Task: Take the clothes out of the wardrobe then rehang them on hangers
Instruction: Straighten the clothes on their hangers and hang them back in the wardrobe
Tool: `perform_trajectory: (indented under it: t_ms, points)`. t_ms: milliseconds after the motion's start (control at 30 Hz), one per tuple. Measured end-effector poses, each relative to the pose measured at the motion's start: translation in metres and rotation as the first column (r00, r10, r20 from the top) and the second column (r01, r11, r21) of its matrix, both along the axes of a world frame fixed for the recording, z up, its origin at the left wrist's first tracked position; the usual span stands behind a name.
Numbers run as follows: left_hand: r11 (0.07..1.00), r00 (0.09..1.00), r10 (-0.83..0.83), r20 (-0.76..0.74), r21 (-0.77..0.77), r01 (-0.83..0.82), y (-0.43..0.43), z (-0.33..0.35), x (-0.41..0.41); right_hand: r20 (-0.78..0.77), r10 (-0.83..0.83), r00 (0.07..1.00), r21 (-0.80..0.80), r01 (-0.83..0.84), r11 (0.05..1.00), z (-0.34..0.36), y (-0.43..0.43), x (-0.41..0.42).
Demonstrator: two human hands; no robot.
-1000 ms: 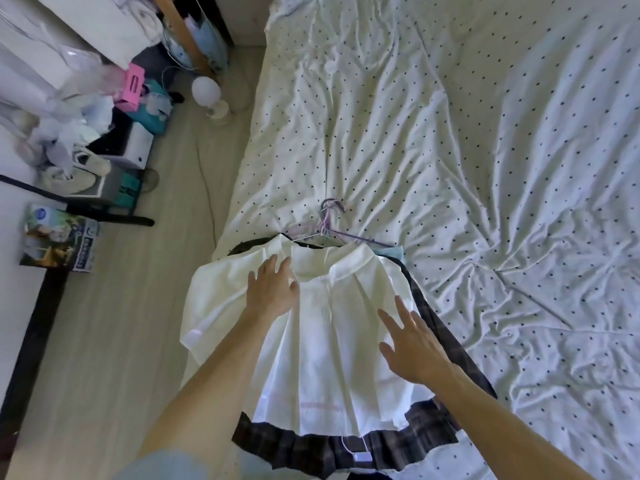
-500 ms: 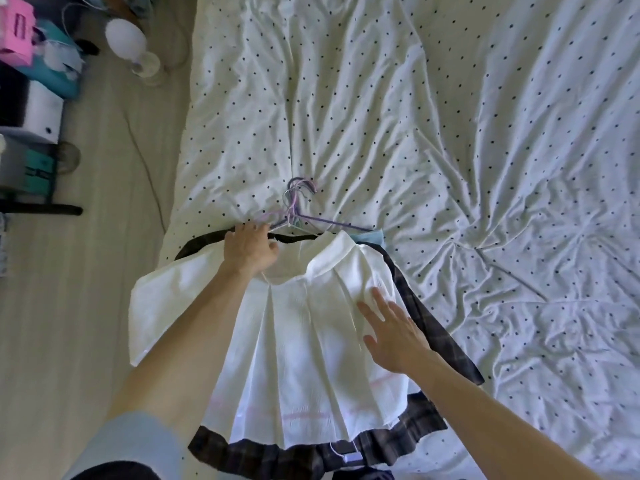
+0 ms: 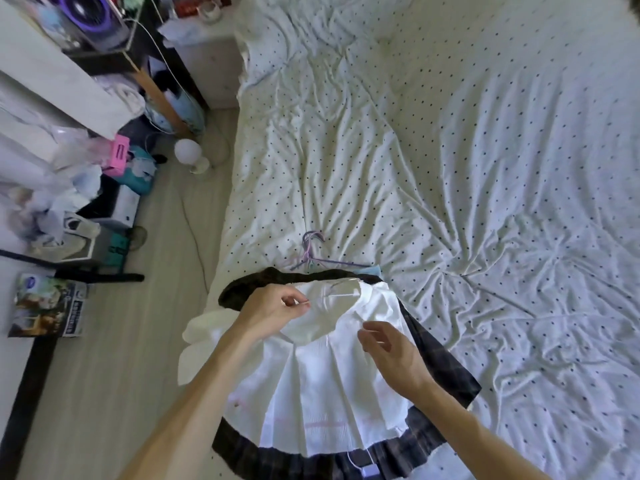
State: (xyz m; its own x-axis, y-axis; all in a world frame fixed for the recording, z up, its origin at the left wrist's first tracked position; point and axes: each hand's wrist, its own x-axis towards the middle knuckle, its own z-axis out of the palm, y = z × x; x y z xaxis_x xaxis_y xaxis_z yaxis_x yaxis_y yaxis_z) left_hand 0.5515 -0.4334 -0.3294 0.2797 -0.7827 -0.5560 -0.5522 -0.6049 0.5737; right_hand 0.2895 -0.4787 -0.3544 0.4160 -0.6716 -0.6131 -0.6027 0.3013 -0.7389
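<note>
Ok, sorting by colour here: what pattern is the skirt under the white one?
The lower skirt is dark plaid; the head view shows it best.

Soft, cool daylight lies evenly on my bed [image 3: 450, 168], faint shadows in its creases, and my view bends at the edges.

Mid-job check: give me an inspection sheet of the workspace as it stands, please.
Surface: dotted bed sheet, wrinkled.
Job's things: white skirt lies on dark plaid skirt; purple hangers on the sheet beyond their waistbands.
Clutter: pink box, shoe and magazine on the floor.
Grippers: left hand pinches the white skirt's waistband; right hand curled over it, grip unclear.
Cables: thin cable on the floor beside the bed.
Surroundings: globe lamp on the floor.
</note>
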Motion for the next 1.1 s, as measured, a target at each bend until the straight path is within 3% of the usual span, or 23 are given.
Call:
perform_trajectory:
  t_ms: [133, 300, 433, 567, 633, 867, 1100]
  points:
    - [0.984, 0.984, -0.176, -0.034, 0.014, 0.177, 0.004, 0.059, -0.064, 0.244, -0.2, 0.949, 0.024, 0.2, 0.979, 0.057, 0.009, -0.009]
    - [0.947, 0.936, -0.322, -0.144, -0.043, 0.319, -0.022, 0.116, -0.155, 0.342, -0.389, 0.855, -0.124, 0.452, 0.884, 0.103, 0.009, -0.079]
    - [0.876, 0.844, -0.482, -0.237, -0.129, 0.464, -0.055, 0.161, -0.246, 0.443, -0.525, 0.726, -0.153, 0.638, 0.754, 0.136, 0.003, -0.176]
    - [0.762, 0.742, -0.644, -0.185, -0.249, 0.598, -0.086, 0.212, -0.35, 0.522, -0.615, 0.591, -0.234, 0.792, 0.564, 0.178, 0.006, -0.287]
    - [0.688, 0.695, -0.71, -0.11, -0.319, 0.652, -0.097, 0.238, -0.41, 0.548, -0.658, 0.516, -0.279, 0.855, 0.438, 0.199, 0.015, -0.347]
    - [0.381, 0.493, -0.862, 0.122, -0.486, 0.787, -0.09, 0.307, -0.586, 0.486, -0.714, 0.504, -0.527, 0.82, 0.221, 0.257, 0.063, -0.511]
    - [0.027, 0.321, -0.902, 0.288, -0.706, 0.708, -0.043, 0.356, -0.753, 0.394, -0.778, 0.489, -0.647, 0.749, 0.143, 0.305, 0.128, -0.641]
